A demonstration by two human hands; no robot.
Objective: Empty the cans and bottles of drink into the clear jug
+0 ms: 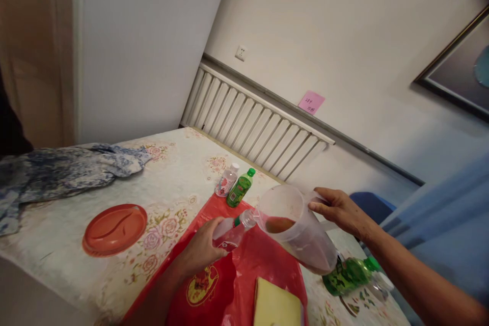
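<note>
My left hand is closed around a small clear bottle with a red label, tipped so its mouth meets the spout of a clear plastic pitcher. My right hand grips the pitcher by its handle and tilts it toward the bottle. Reddish-brown liquid sits in the pitcher. Both are held above a red plastic bag spread on the flowered tablecloth.
Two small bottles, one clear and one green, stand beyond the bag. A green bottle lies under the pitcher. A yellow sponge, an orange divided plate, blue patterned cloth, and a radiator are also here.
</note>
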